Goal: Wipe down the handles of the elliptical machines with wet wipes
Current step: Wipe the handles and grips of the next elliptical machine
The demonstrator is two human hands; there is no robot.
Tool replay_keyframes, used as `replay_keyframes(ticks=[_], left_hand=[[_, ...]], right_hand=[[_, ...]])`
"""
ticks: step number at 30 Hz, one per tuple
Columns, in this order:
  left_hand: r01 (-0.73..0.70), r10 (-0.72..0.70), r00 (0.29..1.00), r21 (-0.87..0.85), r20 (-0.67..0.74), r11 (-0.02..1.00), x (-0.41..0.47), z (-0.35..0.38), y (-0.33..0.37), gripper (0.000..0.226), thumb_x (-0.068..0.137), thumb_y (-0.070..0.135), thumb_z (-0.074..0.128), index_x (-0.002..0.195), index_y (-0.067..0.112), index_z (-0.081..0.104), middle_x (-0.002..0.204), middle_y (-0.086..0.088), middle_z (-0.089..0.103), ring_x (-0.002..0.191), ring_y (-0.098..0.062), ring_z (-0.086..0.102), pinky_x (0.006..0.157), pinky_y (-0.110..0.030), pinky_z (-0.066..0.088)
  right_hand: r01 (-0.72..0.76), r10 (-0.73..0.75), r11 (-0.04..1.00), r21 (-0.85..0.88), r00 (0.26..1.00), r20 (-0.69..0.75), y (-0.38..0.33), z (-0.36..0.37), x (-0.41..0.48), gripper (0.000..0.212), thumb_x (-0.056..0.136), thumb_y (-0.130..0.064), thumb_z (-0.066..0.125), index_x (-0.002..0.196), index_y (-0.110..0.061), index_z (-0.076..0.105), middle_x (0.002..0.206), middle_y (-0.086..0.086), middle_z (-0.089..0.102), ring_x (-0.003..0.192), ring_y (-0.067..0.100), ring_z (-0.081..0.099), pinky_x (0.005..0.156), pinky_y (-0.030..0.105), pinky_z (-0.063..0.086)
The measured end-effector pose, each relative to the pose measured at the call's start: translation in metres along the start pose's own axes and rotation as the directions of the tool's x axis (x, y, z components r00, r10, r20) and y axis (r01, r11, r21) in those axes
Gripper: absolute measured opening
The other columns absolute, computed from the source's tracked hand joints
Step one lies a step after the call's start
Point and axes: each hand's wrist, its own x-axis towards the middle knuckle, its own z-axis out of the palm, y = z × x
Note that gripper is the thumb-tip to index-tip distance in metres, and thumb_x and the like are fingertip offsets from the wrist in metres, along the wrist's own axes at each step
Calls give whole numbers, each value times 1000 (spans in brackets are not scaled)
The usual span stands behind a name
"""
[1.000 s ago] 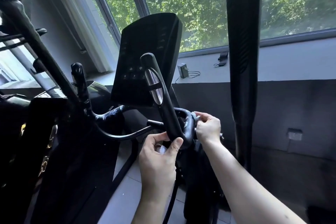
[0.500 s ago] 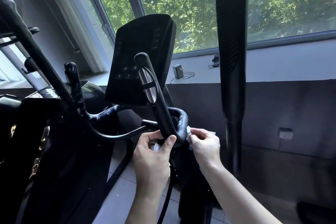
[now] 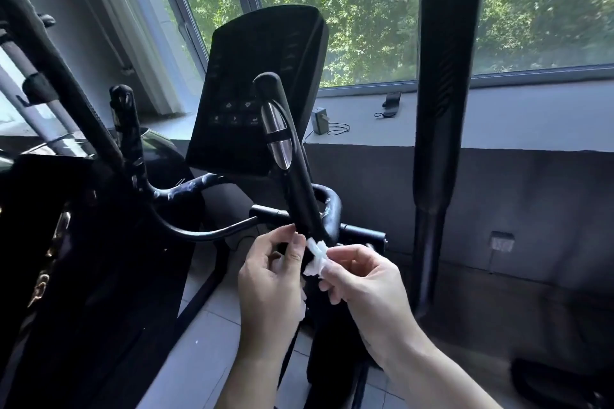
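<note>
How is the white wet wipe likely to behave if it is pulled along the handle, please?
The wet wipe looks bunched and crumpled in the right hand, so probably limp. It seems thin, so it may tear or shed on the scuffed handle.

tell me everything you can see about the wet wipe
The wet wipe is white and crumpled into a small wad, held just below the bent black handle. The right hand pinches it between thumb and fingertips; the left hand is beside it, with more white showing at its lower edge.
</note>
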Motion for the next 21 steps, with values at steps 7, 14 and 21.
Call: replay_keyframes(ticks=[7, 14, 21], left_hand=[[-41, 40, 990, 10, 139, 999, -30, -22, -24, 12, 89, 34, 73, 101, 33, 75, 85, 8, 77, 65, -24, 66, 60, -20, 54], [111, -106, 990, -56, 97, 992, -23, -24, -39, 5, 90, 28, 77, 89, 23, 76, 62, 5, 69, 45, -8, 52, 42, -20, 43], [355, -354, 934, -253, 51, 900, 8, 13, -45, 17, 89, 33, 78, 93, 16, 73, 55, 0, 59, 50, -11, 54, 53, -24, 44]], right_hand=[[12, -7, 984, -180, 1000, 28, 11, 3, -8, 2, 90, -10, 78, 92, -10, 80, 74, 7, 74, 63, 11, 61, 57, 21, 48], [-10, 38, 947, -320, 996, 83, 7, 0, -5, 20, 96, 3, 65, 95, -10, 80, 79, 8, 78, 66, 18, 68, 57, 24, 48], [213, -290, 798, -564, 956, -48, -17, -3, 20, 35, 90, 6, 66, 101, -25, 77, 94, -13, 78, 84, 6, 74, 75, 15, 55]])
